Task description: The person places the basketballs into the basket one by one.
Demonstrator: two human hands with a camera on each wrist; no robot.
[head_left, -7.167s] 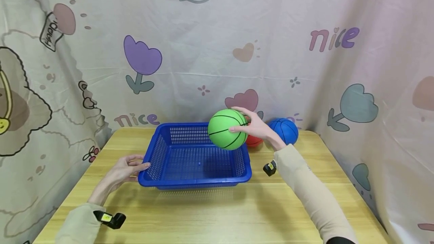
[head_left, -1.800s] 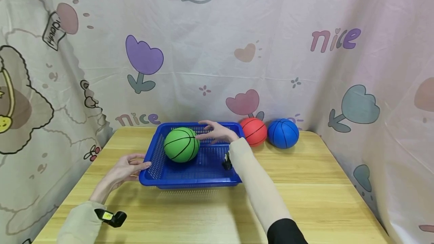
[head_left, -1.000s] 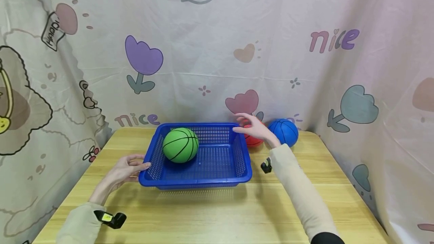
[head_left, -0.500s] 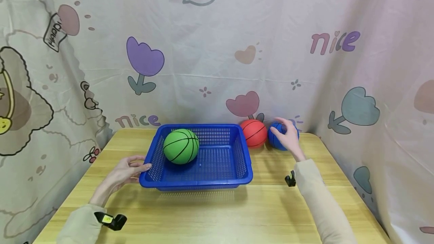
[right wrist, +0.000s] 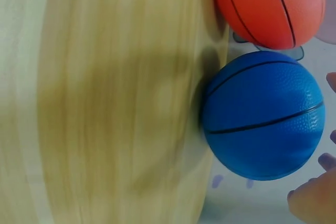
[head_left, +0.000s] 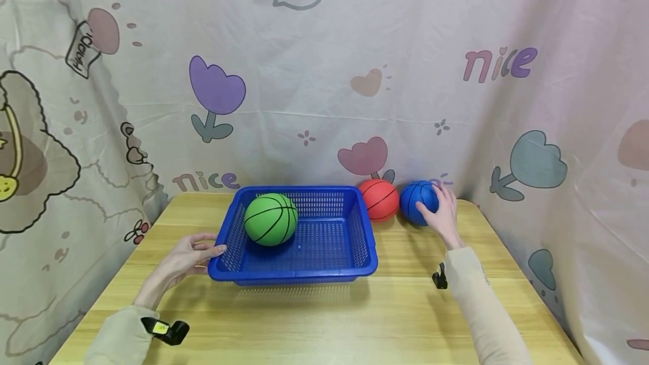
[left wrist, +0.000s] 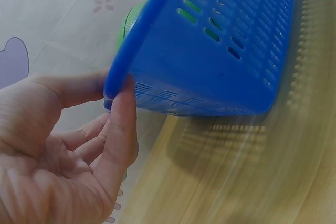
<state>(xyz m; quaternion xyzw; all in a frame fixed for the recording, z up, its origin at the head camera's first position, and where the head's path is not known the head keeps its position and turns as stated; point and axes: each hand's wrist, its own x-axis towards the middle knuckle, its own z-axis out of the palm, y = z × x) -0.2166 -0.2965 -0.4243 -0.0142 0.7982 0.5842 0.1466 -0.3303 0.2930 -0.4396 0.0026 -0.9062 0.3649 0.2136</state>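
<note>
My left hand (head_left: 183, 257) holds the left end of a blue plastic basket (head_left: 294, 274). In the left wrist view, its thumb and forefinger pinch the basket's rim (left wrist: 137, 40). Inside the basket, toward the left, sits a green ball (head_left: 271, 219) with black basketball lines. At the back right, my right hand (head_left: 443, 216) is beside a similar blue ball (head_left: 413, 205), thumb and fingers spread at its right side. The right wrist view has those fingers at the right edge, a little apart from the blue ball (right wrist: 262, 116).
A red ball (head_left: 379, 200) rests between the basket's right end and the blue ball. All stand on a light wooden table (head_left: 314, 325). A patterned curtain (head_left: 324, 89) hangs close behind the table and along both sides.
Earlier, my right hand put the green ball into the basket and let go. It has since moved right, past the red ball, to the blue ball. My left hand stays on the rim.
</note>
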